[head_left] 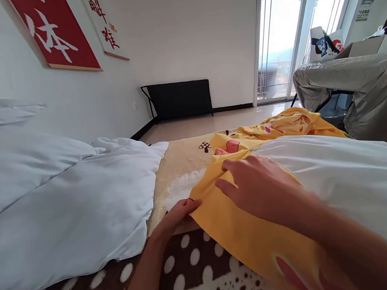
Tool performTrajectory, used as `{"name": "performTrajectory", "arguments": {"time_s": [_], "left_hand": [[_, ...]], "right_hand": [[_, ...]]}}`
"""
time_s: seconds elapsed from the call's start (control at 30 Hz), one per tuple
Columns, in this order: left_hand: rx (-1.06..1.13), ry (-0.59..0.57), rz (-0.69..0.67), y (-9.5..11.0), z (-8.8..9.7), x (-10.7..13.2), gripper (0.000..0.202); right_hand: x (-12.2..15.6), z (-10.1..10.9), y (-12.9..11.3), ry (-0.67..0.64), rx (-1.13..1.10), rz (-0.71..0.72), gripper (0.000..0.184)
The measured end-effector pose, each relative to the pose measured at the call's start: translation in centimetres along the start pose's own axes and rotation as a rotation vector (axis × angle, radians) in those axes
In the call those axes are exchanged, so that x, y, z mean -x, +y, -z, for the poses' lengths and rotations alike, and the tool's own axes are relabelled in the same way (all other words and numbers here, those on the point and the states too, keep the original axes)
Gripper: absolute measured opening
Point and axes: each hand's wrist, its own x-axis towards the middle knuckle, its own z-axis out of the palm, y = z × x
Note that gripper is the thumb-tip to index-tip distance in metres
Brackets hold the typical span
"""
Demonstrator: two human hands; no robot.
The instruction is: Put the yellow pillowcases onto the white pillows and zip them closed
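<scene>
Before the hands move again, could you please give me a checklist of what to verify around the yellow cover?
1. Left hand grips the yellow cover: ok, its fingers pinch the near corner.
2. Right hand touches the cover: ok, it rests on top, palm down.
3. Cover lies smooth: not ok, it is bunched up at the far end.
4. White quilt sits inside the cover: cannot tell; the yellow cloth overlaps its near edge only.
5. White duvet is apart from the cover: ok, a strip of beige blanket shows between them.
</scene>
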Motion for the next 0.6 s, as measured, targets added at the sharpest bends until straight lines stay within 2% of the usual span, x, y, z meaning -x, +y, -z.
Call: {"name": "performTrajectory", "arguments": {"time_s": [0.1, 0.2, 0.3, 0.37, 0.43, 0.53, 0.6], "left_hand": [[-0.019, -0.079, 0.044, -0.1, -0.5, 0.0, 0.044], [0.013, -0.165, 0.106, -0.3, 0.2, 0.8, 0.039], [0.204, -0.206, 0.107, -0.8, 1.3, 1.6, 0.029], [0.374, -0.156, 0.032, -1.3, 1.7, 1.4, 0.024], [0.495, -0.053, -0.014, -1.7, 1.6, 0.5, 0.025], [0.531, 0.134, 0.019, -2.2, 0.8, -1.0, 0.036], [0.493, 0.207, 0.032, -2.2, -0.1, -1.4, 0.041]], "right_hand": [[-1.8, -3.0, -1.0, -0.050, 0.109, -0.106, 0.028], [-2.2, -7.6, 1.2, 0.019, 0.168, -0.190, 0.028], [-2.1, -11.7, 3.5, 0.079, 0.201, -0.208, 0.024], [-2.0, -13.2, 4.2, 0.090, 0.195, -0.173, 0.019], [-2.0, -13.8, 4.3, 0.067, 0.176, -0.139, 0.021], [-2.2, -13.7, 4.2, 0.037, 0.111, -0.133, 0.028], [-2.3, -13.5, 4.4, 0.044, 0.013, -0.139, 0.027]]}}
